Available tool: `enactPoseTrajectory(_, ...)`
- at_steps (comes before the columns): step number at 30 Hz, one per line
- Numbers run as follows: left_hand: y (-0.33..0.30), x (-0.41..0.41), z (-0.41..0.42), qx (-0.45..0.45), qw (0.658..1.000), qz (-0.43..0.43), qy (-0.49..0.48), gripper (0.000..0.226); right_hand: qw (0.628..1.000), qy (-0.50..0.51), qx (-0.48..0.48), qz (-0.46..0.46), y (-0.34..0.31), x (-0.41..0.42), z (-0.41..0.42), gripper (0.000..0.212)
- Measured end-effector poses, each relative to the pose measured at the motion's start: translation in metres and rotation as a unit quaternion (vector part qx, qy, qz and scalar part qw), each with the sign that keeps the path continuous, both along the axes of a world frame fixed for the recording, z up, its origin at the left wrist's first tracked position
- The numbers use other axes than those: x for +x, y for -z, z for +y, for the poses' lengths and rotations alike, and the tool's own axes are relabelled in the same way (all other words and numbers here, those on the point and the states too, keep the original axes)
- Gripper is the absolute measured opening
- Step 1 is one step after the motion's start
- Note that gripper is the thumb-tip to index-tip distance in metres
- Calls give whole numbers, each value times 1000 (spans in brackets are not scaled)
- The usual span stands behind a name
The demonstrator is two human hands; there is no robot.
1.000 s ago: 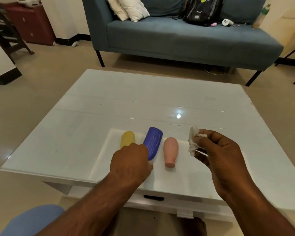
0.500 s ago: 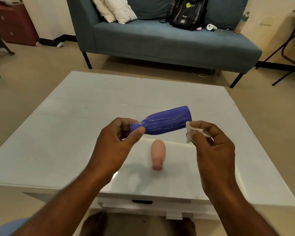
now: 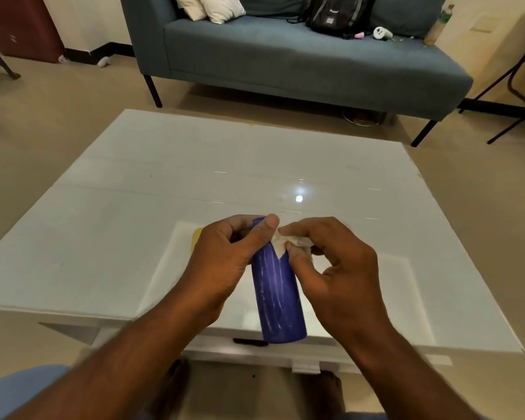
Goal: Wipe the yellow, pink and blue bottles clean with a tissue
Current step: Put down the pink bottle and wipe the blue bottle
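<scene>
One blue bottle [image 3: 278, 295] is held above the near edge of a white glossy table [image 3: 164, 192], its flat base turned toward the camera and its narrower end pointing away. The far end of the bottle is gripped by the left hand [image 3: 225, 262], with the thumb laid along the top and the fingers curled round the far side. Pale streaks are seen running lengthwise down the bottle's side.

One crumpled white tissue [image 3: 288, 242] is pinched by the right hand [image 3: 337, 268] between thumb and fingers, and is pressed against the upper right side of the bottle, just beside the left thumb. Both hands are thus closed on something: the left on the bottle, the right on the tissue.

Of the yellow bottle [image 3: 198, 237] only one small sliver is visible, lying on the table and mostly hidden behind the left hand. Whether a pink bottle is on the table cannot be told, as the hands cover that area.

Beyond the table one blue-grey sofa [image 3: 285, 62] is seen. On it, two pale cushions [image 3: 215, 7] are propped at the left end, one black backpack [image 3: 337, 13] is set near the middle, and one bottle [image 3: 437, 25] is leaned at the right end
</scene>
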State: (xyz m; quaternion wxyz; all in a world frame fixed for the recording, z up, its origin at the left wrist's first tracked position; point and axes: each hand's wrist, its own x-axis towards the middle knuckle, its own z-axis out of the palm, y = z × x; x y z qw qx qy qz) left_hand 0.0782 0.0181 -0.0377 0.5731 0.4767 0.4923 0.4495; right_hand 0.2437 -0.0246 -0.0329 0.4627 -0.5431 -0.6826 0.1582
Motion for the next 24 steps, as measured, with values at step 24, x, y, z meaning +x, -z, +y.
enactPoseTrajectory(24, -8, -5, 2, -90, 990, -58, 91, 30, 1000, 0, 13, 2, -4, 9, 3, 21)
